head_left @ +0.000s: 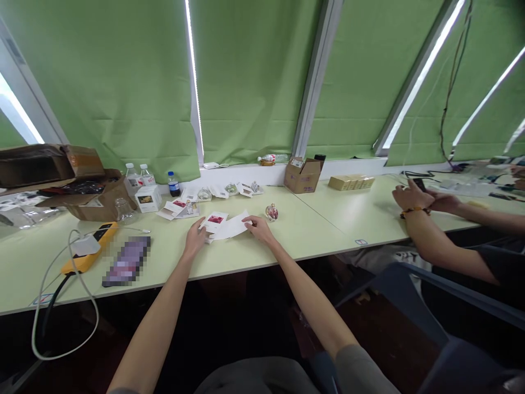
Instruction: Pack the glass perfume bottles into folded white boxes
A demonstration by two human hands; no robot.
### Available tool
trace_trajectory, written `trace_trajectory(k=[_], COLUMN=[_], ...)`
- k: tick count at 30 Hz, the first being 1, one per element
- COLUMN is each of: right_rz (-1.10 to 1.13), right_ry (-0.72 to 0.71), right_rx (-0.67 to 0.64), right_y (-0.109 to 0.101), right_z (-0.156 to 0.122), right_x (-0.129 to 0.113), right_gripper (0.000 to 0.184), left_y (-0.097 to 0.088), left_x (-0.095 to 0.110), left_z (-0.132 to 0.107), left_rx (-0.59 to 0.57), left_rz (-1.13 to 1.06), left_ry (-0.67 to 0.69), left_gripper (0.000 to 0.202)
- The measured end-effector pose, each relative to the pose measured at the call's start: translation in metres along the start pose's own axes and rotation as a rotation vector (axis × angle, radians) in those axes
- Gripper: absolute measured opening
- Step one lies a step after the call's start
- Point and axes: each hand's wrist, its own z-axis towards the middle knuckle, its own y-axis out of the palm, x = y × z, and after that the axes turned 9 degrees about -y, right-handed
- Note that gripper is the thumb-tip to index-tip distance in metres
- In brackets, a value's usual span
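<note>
Left grip (194,238) and right grip (258,229) rest spread on a white paper sheet (232,226).

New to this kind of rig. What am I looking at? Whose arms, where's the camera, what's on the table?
No machine here: this is one picture from a camera worn on a person's head, looking forward and down. The two arms coming up from the bottom are the wearer's. The left hand and right hand are on a white sheet of paper, beside a printed card with a red picture. Just past the right hand stands a small glass bottle. The pale green table also holds a cardboard box, a yellow power strip and a blurred-out phone. The hands at the right belong to another person.
</note>
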Motion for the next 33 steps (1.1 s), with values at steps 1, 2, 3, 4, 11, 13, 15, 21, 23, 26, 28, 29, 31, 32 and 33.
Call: trace_trajectory(k=[1, 2, 3, 4, 11, 13, 15, 21, 23, 26, 28, 29, 31, 32, 33], right_rz=[0.024, 0.045, 0.064, 0.083, 0.162, 0.167, 0.156, 0.118, 0.084, 0.024, -0.039, -0.068, -0.107, -0.130, -0.156], right_ry=[-0.004, -0.010, -0.015, -0.017, 0.014, 0.004, -0.007, 0.018, 0.049, 0.069, 0.093, 0.115, 0.155, 0.168, 0.176], right_rx=[0.006, 0.011, 0.017, 0.021, 0.195, 0.248, 0.280, 0.388, 0.429, 0.525, 0.634, 0.693, 0.785, 0.815, 0.836], right_y=[0.001, 0.001, 0.002, 0.002, -0.005, -0.011, -0.018, -0.048, -0.063, -0.090, -0.105, -0.111, -0.120, -0.122, -0.124], right_z=[-0.002, -0.003, -0.004, -0.005, -0.010, -0.013, -0.019, -0.043, -0.052, -0.063, -0.069, -0.071, -0.075, -0.077, -0.078], right_x=[-0.002, -0.005, -0.007, -0.008, -0.011, -0.010, -0.009, -0.002, 0.002, 0.007, 0.011, 0.013, 0.018, 0.020, 0.023], right_gripper=[0.032, 0.032, 0.032, 0.032, 0.032, 0.031, 0.031, 0.039, 0.041, 0.048, 0.054, 0.055, 0.057, 0.057, 0.056], left_y=[0.000, 0.000, 0.001, 0.001, 0.001, -0.002, -0.006, -0.017, -0.019, -0.020, -0.020, -0.020, -0.019, -0.019, -0.018], left_x=[0.002, 0.003, 0.005, 0.006, 0.010, 0.010, 0.011, 0.008, 0.006, 0.001, -0.002, -0.004, -0.007, -0.009, -0.011], left_z=[-0.002, -0.004, -0.006, -0.009, -0.013, -0.012, -0.012, -0.012, -0.009, -0.004, -0.001, 0.001, 0.003, 0.004, 0.005], left_rx=[-0.002, -0.002, 0.000, 0.006, 0.020, 0.045, 0.065, 0.219, 0.262, 0.290, 0.318, 0.331, 0.352, 0.358, 0.360], left_rz=[0.013, 0.040, 0.080, 0.128, 0.201, 0.117, 0.021, -0.194, -0.260, -0.313, -0.315, -0.319, -0.353, -0.375, -0.395], left_ry=[0.031, 0.054, 0.069, 0.081, 0.039, -0.020, -0.060, -0.254, -0.334, -0.392, -0.388, -0.378, -0.368, -0.365, -0.362], left_gripper=[0.041, 0.041, 0.044, 0.048, 0.063, 0.058, 0.054, 0.054, 0.053, 0.047, 0.041, 0.039, 0.037, 0.037, 0.037])
